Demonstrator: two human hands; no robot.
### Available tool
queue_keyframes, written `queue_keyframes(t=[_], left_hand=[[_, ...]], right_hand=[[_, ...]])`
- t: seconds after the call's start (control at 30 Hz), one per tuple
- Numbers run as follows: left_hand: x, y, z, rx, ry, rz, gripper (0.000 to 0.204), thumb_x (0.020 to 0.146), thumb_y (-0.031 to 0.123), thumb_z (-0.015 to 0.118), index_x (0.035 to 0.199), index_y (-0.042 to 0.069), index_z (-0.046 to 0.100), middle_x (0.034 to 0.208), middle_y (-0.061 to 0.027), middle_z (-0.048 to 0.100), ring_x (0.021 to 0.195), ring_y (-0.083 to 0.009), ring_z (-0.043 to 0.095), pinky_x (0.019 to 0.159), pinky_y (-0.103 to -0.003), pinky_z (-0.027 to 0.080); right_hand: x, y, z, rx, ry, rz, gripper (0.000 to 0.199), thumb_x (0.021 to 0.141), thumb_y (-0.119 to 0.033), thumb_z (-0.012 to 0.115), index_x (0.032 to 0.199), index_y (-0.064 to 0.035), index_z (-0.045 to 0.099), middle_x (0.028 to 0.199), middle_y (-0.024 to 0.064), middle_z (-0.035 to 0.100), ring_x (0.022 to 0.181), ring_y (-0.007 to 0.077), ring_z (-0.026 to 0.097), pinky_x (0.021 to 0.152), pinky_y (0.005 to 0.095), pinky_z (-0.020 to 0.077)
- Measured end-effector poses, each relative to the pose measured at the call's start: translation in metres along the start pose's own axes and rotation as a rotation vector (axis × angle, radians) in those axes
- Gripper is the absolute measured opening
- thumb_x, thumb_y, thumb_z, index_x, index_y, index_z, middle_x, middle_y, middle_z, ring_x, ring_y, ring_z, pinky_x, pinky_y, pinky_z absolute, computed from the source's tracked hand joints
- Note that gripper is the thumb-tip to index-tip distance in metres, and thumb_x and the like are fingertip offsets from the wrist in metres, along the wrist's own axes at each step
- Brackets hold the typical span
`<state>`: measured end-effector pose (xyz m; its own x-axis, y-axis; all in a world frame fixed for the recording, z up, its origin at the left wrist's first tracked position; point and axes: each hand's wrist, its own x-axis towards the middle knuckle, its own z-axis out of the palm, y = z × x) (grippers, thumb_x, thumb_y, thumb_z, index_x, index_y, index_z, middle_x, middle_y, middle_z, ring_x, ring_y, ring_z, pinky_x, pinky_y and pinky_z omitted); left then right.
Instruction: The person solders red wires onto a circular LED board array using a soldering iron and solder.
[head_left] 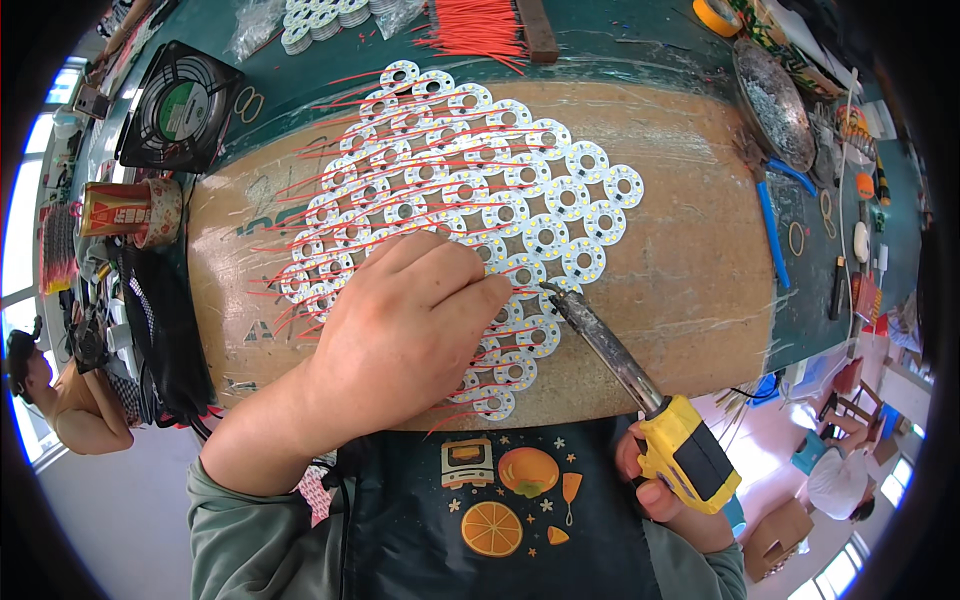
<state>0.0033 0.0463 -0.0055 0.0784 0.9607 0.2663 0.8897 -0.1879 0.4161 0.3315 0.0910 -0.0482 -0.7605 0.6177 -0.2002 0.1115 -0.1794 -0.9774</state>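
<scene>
Many round white LED boards (568,198), each with a centre hole, lie in slanting rows on a brown board (690,260). Thin red wires (310,180) run across much of the array and stick out on its left. My left hand (405,325) rests over the lower middle, its fingers closed in a pinch around a red wire whose end shows by the iron's tip; the boards under the palm are hidden. My right hand (655,490) grips the yellow-and-black handle of a soldering iron (610,350). Its tip meets or hovers just over a board beside my left fingertips.
A black fan (180,108) and a red-and-gold can (115,209) stand at left. Across the back are a bundle of red wires (475,28) and stacked boards (325,22). Blue-handled pliers (770,230) and a metal dish (775,105) lie at right. Other people sit farther off on both sides.
</scene>
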Motion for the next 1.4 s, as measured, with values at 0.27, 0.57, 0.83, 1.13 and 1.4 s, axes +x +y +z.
queue_keyframes(t=[0.27,0.57,0.83,1.13,1.4], left_hand=[[0.0,0.001,0.0,0.006,0.006,-0.009,0.033,0.065,-0.003,0.074,0.097,0.007,0.074,0.087,-0.006,0.062,0.078,-0.025,0.064,0.069,-0.037,0.053],[0.0,0.001,0.001,0.019,0.01,-0.012,0.032,0.066,-0.003,0.074,0.096,0.007,0.074,0.087,-0.0058,0.063,0.078,-0.0248,0.064,0.069,-0.037,0.053],[0.006,0.003,-0.007,0.004,0.036,-0.019,0.029,0.068,-0.005,0.075,0.095,0.007,0.074,0.087,-0.0061,0.064,0.079,-0.0248,0.064,0.068,-0.037,0.052],[0.012,0.018,-0.003,-0.028,-0.016,0.028,0.03,0.066,-0.006,0.073,0.095,0.005,0.073,0.086,-0.0055,0.063,0.077,-0.0243,0.063,0.068,-0.036,0.052],[0.01,0.016,0.006,0.01,-0.039,-0.002,0.033,0.067,-0.005,0.073,0.098,0.006,0.074,0.088,-0.0059,0.062,0.078,-0.025,0.062,0.068,-0.037,0.053]], right_hand=[[-0.004,0.01,-0.001,-0.089,-0.021,-0.041,0.032,0.089,-0.039,0.072,0.084,-0.0103,0.061,0.072,0.003,0.06,0.059,0.0204,0.06,0.052,0.0317,0.0456],[0.0,0.0,0.001,0.082,0.008,0.027,0.034,0.086,-0.038,0.077,0.086,-0.0081,0.061,0.073,0.0027,0.059,0.059,0.018,0.057,0.054,0.0294,0.0444],[-0.005,0.005,-0.001,0.185,0.101,0.001,0.035,0.085,-0.036,0.079,0.086,-0.005,0.062,0.072,0.0035,0.059,0.06,0.0147,0.057,0.054,0.0269,0.0432],[-0.014,0.007,-0.008,0.149,0.098,0.051,0.037,0.083,-0.038,0.08,0.083,-0.0062,0.061,0.071,0.0036,0.059,0.058,0.0156,0.056,0.052,0.0282,0.043],[-0.013,0.015,-0.009,-0.034,0.085,-0.026,0.042,0.084,-0.048,0.077,0.077,-0.012,0.057,0.066,0.0005,0.058,0.054,0.0197,0.057,0.05,0.0308,0.0428]])
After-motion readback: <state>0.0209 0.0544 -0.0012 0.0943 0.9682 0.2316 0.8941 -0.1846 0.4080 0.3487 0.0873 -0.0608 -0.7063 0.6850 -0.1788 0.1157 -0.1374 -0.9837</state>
